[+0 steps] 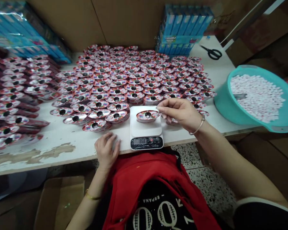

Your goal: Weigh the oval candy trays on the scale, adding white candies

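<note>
A white digital scale stands at the table's front edge, its display lit with digits. On its plate sits one small oval-topped red and white container with a round hole in its top. My right hand is at the container's right end, thumb and forefinger pinched together. What lies between those fingertips is too small to make out. My left hand rests on the table edge left of the scale, fingers loosely bent and apart, holding nothing. Rows of matching containers stand close behind the scale.
A turquoise basin of small white pieces, with a metal scoop in it, stands at the right. Black scissors lie behind it. Blue wrapped boxes stand at the back. More containers fill the left side.
</note>
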`<state>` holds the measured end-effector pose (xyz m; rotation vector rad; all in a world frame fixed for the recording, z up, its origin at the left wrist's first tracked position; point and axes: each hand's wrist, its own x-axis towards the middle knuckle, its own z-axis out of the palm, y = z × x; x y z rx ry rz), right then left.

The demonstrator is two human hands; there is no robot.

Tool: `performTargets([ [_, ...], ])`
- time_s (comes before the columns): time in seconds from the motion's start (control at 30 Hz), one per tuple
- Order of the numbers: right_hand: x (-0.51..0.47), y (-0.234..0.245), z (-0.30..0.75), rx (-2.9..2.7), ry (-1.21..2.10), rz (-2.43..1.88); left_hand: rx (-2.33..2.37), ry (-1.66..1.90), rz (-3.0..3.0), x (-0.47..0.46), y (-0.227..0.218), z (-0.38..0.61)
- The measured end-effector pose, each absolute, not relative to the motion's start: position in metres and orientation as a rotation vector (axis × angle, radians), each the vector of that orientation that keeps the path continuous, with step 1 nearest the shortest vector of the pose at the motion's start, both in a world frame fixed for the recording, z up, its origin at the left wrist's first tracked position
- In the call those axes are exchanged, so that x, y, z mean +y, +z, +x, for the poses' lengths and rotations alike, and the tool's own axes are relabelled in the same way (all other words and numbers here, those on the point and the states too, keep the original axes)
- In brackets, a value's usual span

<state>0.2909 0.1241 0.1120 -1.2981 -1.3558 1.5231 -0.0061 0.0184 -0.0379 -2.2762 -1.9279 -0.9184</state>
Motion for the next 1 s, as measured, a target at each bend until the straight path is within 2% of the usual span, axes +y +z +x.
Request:
performTargets([
  [0.2,0.107,0.101,0.316,-1.086,1.579,-1.337,-1.943,-0.928,-2.29,0.019,-0.036,-0.004],
  [0.47,0.105,0.099,0.298,-1.238,1.524,-1.301,-1.928,-0.932,-2.282,0.018,-0.034,-0.004],
  [0.67,0.106,0.103,0.293,-1.166,1.548,-1.223,-1.674,-1.053,-2.459,0.048,0.016,0.038],
  [0.87,0.09,0.101,0.311,-1.085,1.49,-1.293,-1.373,-0.651,-2.938,0.117,0.046,0.084],
  [1.0,0.08,0.096,0.326,-1.034,1.465,-1.328,-1.347,-0.65,-3.009,0.128,0.047,0.077],
])
